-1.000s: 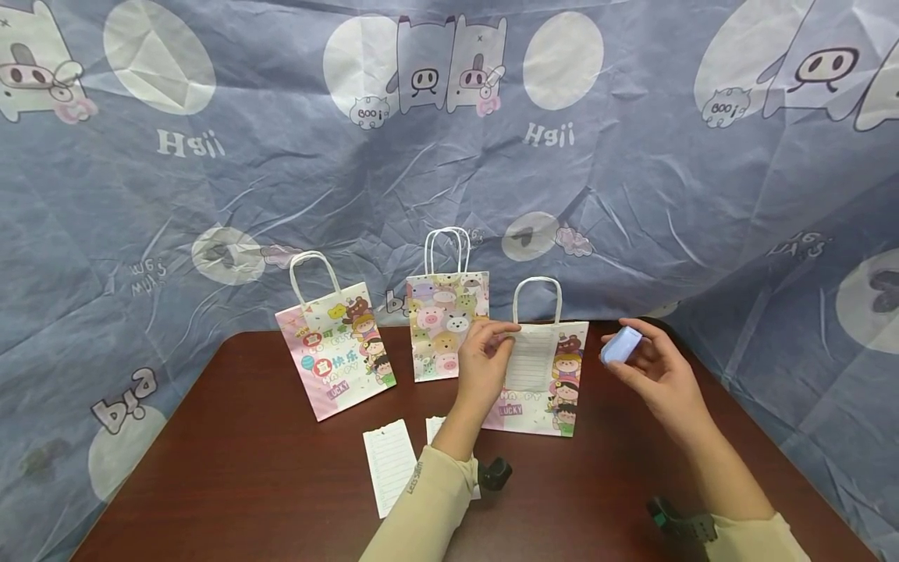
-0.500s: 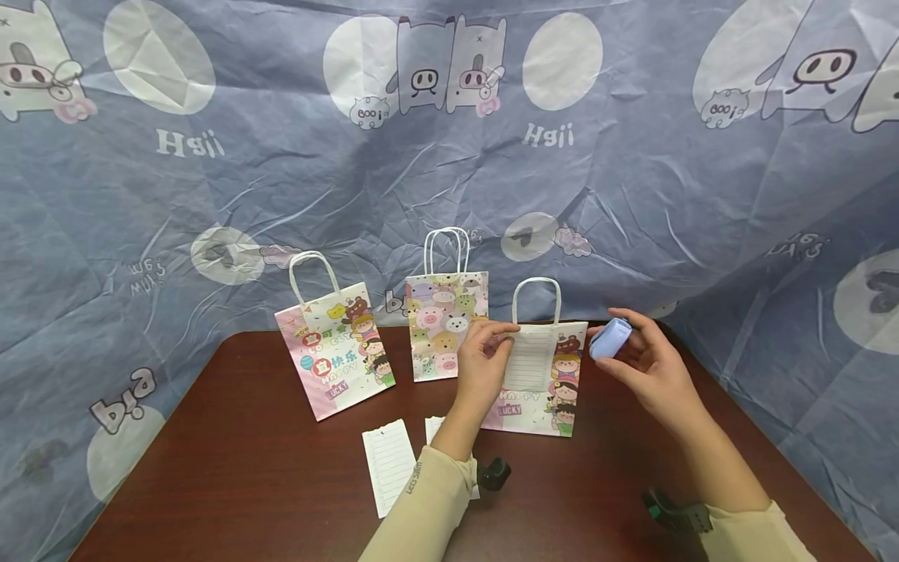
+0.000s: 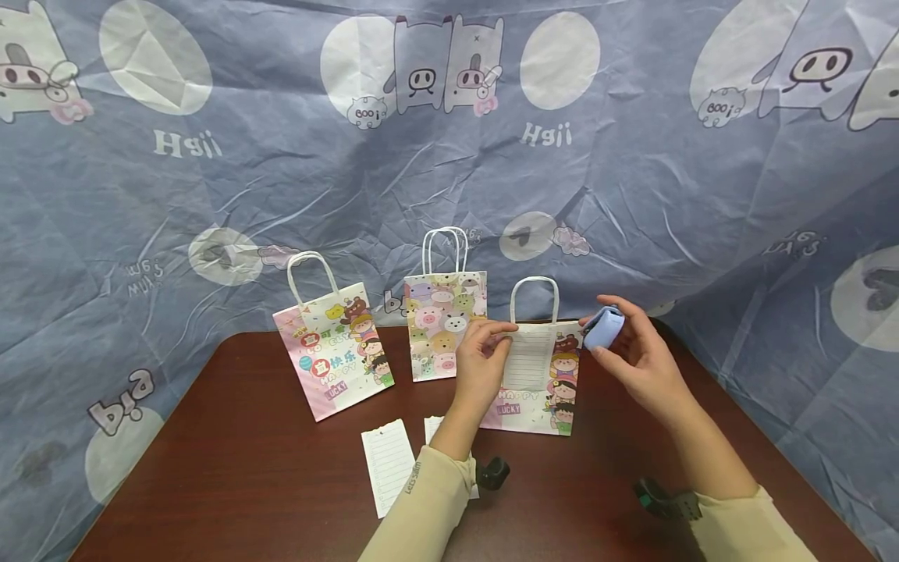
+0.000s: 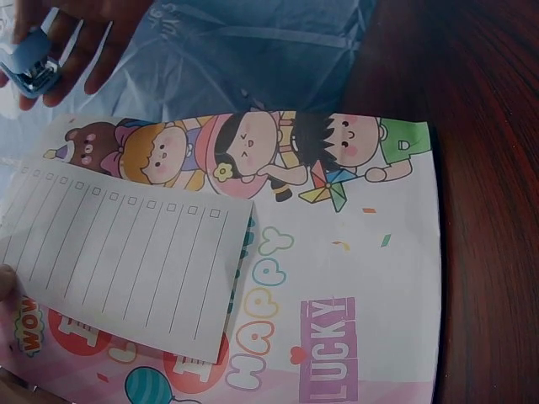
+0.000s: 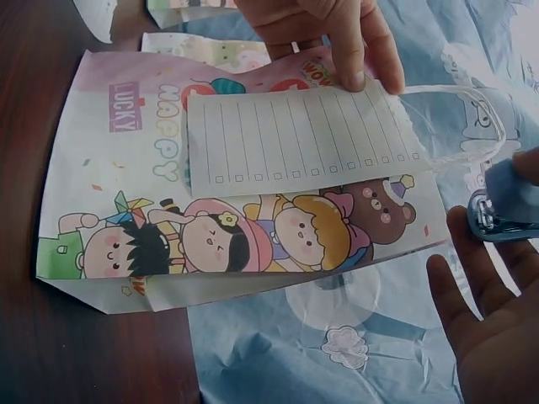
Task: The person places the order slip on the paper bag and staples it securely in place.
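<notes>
My left hand (image 3: 481,365) pinches a lined paper slip (image 3: 531,361) against the top of the right-hand paper gift bag (image 3: 537,420). In the right wrist view, its thumb lies on the slip (image 5: 295,139) near the torn edge, with other fingers behind the bag. The bag stands upright, printed with cartoon children and a bear. My right hand (image 3: 649,367) holds a small blue stapler (image 3: 604,328) between thumb and fingers beside the bag's upper right corner. The stapler's metal mouth (image 5: 484,215) faces the bag, apart from the slip.
A matching gift bag (image 3: 335,351) stands at the left, and one with animal faces (image 3: 445,316) behind the middle. Two more lined slips lie on the brown table (image 3: 232,460): one in front (image 3: 389,467), another partly under my left forearm. A blue patterned cloth (image 3: 281,179) hangs behind.
My right hand has moved left and slightly up with the stapler, turning it toward the bag's top edge. The left hand keeps its hold on the slip and bag.
</notes>
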Tool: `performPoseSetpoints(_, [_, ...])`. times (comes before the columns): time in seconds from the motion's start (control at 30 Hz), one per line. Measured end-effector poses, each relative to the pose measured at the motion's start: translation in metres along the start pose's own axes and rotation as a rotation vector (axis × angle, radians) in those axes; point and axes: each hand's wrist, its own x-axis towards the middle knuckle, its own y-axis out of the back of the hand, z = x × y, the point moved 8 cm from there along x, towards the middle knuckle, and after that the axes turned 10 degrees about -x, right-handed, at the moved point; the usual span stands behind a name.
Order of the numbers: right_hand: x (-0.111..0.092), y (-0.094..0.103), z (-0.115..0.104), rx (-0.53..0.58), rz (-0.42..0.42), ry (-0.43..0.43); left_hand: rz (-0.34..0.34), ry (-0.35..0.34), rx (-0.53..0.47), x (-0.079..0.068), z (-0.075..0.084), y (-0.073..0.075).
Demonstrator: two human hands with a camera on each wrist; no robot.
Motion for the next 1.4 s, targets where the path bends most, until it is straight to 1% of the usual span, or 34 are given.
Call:
performPoseSetpoints(0.13, [0.003, -0.003, -0.003, 0.029, -0.006, 0.01, -0.004, -0.012, 0.012, 0.0, 0.0, 0.0])
performPoseSetpoints(0.3, [0.008, -0.007, -0.005, 0.046, -0.007, -0.007, -0.001, -0.026, 0.028, 0.0, -0.001, 0.0])
performPoseSetpoints(0.47, [0.012, -0.012, -0.007, 0.005, 0.013, 0.001, -0.003, -0.031, 0.027, 0.0, -0.002, 0.001])
performPoseSetpoints(0.53, [0.013, -0.013, -0.008, -0.035, 0.022, 0.014, -0.003, -0.03, 0.029, 0.0, -0.001, 0.001])
performPoseSetpoints(0.6, [0.014, -0.014, -0.011, -0.1, 0.036, 0.022, -0.005, -0.031, 0.03, 0.001, -0.001, 0.001])
performPoseSetpoints(0.7, [0.017, -0.014, -0.013, -0.261, 0.071, 0.023, -0.003, -0.028, 0.036, 0.001, -0.001, 0.001])
performPoseSetpoints(0.8, [0.019, -0.016, -0.015, -0.371, 0.082, 0.024, -0.003, -0.023, 0.031, 0.001, -0.001, 0.001])
performPoseSetpoints(0.97, [0.025, -0.024, -0.017, -0.441, 0.038, 0.06, 0.005, -0.005, 0.018, 0.0, -0.001, 0.0])
performPoseSetpoints(1.17, [0.033, -0.034, -0.02, -0.524, -0.001, 0.108, -0.002, 0.001, 0.031, 0.0, -0.002, 0.0])
performPoseSetpoints(1.3, [0.038, -0.041, -0.025, -0.561, -0.034, 0.15, -0.007, -0.011, 0.048, 0.001, -0.001, 0.001])
performPoseSetpoints(1.4, [0.041, -0.046, -0.027, -0.589, -0.054, 0.167, -0.017, -0.024, 0.052, 0.001, 0.0, 0.001])
